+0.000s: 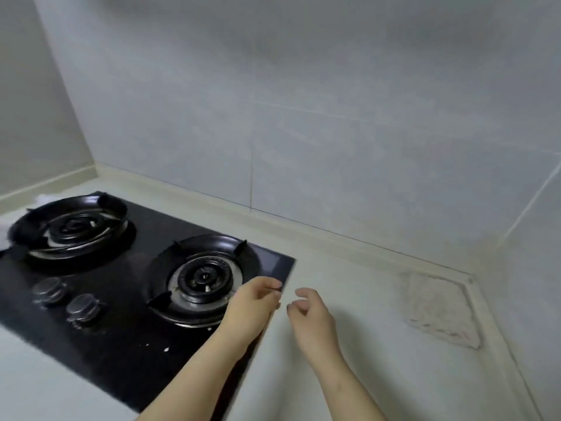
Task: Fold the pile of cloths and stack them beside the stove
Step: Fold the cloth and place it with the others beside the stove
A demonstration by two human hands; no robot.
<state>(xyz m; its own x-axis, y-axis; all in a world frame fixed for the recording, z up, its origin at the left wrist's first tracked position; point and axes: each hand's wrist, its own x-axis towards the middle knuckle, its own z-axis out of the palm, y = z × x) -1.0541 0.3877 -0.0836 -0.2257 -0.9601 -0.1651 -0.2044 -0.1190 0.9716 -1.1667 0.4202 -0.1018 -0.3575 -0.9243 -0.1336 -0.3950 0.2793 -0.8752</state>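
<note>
Pale pink and a little blotchy, the cloth (440,311) lies flat on the light worktop (349,375), in the corner where the two tiled walls meet and well apart from the black glass stove (121,329). From the hands it sits at about 3 o'clock, out to the right at much the same depth. Its long axis runs roughly from 11 o'clock to 5 o'clock, with one edge close along the side upstand. Whether it is one folded cloth or several laid on one another cannot be told. No loose pile shows anywhere in view (a white patch behind the far burner, toward 9 o'clock, is too blurred to name).

The right hand (309,311) hovers over bare worktop just beside the stove's right edge, its fingers loosely curled and holding nothing. The left hand (258,299) hangs over that same edge, beside the near burner (202,278), its fingers likewise bent and relaxed with nothing visible between them. The hands are near each other but not touching.

The right hand is the nearer to the cloth, so a reach for it would probably go rightward with that hand first.

No brand, label or writing can be read — the two knobs (66,299) carry no legible marks.
</note>
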